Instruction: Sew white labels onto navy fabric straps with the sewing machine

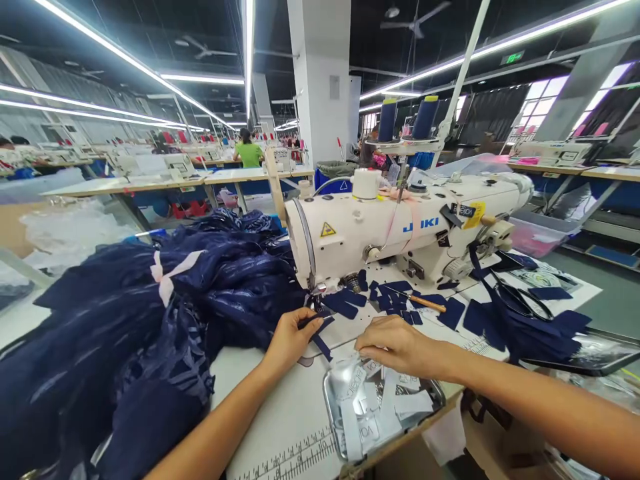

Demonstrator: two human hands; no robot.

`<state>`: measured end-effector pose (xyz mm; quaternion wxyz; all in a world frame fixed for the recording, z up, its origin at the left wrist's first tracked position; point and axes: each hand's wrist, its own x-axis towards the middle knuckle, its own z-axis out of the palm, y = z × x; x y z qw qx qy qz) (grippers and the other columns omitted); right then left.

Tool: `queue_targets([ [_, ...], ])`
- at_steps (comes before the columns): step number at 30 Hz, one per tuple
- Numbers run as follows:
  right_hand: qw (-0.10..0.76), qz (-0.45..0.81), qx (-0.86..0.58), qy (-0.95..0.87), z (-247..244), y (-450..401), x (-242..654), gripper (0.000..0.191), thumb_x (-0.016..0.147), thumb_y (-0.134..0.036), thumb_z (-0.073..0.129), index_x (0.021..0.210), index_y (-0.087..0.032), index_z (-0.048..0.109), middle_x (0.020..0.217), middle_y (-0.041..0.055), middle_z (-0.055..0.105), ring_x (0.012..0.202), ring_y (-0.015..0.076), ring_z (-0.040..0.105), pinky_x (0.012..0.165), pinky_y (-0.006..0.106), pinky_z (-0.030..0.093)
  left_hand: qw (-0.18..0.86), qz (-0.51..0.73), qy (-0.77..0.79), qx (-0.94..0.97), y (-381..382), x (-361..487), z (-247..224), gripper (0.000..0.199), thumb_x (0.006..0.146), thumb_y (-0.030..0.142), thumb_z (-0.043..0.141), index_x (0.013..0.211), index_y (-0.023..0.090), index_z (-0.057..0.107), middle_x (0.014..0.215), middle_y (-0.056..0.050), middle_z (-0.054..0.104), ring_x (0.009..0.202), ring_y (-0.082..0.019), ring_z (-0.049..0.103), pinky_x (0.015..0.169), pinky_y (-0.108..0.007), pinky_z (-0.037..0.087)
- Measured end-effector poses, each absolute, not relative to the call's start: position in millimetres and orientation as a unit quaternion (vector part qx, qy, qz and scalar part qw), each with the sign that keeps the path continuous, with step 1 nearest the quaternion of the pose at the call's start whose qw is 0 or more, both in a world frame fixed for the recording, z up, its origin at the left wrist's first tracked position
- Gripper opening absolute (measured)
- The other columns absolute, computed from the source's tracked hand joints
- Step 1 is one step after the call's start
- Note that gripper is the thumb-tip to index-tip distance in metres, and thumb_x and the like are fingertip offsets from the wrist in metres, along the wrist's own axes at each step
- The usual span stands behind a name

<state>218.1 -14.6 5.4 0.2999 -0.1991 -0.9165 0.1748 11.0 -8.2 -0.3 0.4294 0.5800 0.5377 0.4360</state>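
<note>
My left hand (293, 337) is closed, pinching a navy fabric strip (323, 348) beside the presser foot (318, 291) of a white sewing machine (350, 233). My right hand (395, 343) is curled with its fingertips together over the near part of the machine bed; whatever they grip is hidden. Just below it, a shiny metal tray (331, 427) holds several pale printed labels (387, 403). Small navy fabric pieces (345, 303) lie scattered behind both hands, and a wooden-handled tool (427, 303) rests among them.
A big heap of navy garments (220, 267) with a pale tie (173, 273) fills the left side. Black-handled scissors (523, 297) lie on navy pieces at right. Two thread cones (387, 121) stand above the machine. A ruler scale (295, 460) runs along the front edge.
</note>
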Motion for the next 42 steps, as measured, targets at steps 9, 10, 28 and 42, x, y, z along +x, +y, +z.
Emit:
queue_targets([
  [9,0.407,0.589,-0.351,-0.603,10.3,-5.3,187.0,0.018,0.065,-0.031,0.060,0.076,-0.017,0.054,0.052,-0.0033,0.058,0.050,0.0121,0.055,0.061,0.028,0.042,0.479,0.455,0.548,0.513,-11.7,6.5,7.3,0.029,0.055,0.040,0.067,0.056,0.013,0.057,0.047,0.005,0.045,0.043,-0.005,0.037,0.039,-0.016,0.031],
  [10,0.412,0.607,-0.354,-0.580,11.8,-6.9,180.6,0.017,0.063,-0.030,0.062,0.071,-0.017,0.054,0.054,-0.0028,0.058,0.052,0.0119,0.054,0.061,0.028,0.042,0.483,0.456,0.546,0.510,-11.5,6.2,7.6,0.029,0.054,0.040,0.067,0.056,0.013,0.057,0.048,0.004,0.047,0.044,-0.005,0.038,0.040,-0.016,0.032],
  [28,0.555,0.549,-0.401,-0.479,3.1,-0.2,133.6,0.014,0.054,-0.029,0.058,0.055,-0.017,0.051,0.055,-0.0047,0.048,0.058,0.0099,0.042,0.062,0.026,0.034,0.494,0.470,0.552,0.480,-24.7,13.8,16.5,0.036,0.049,0.043,0.071,0.068,0.013,0.063,0.056,0.003,0.052,0.042,-0.006,0.043,0.034,-0.016,0.036],
  [42,0.565,0.593,-0.366,-0.443,3.0,-1.6,136.7,0.013,0.056,-0.018,0.060,0.063,-0.018,0.050,0.052,-0.0073,0.046,0.052,0.0078,0.041,0.057,0.022,0.033,0.556,0.416,0.548,0.466,-20.1,8.7,18.6,0.034,0.049,0.041,0.072,0.065,0.014,0.060,0.047,0.005,0.051,0.036,-0.006,0.044,0.032,-0.018,0.038],
])
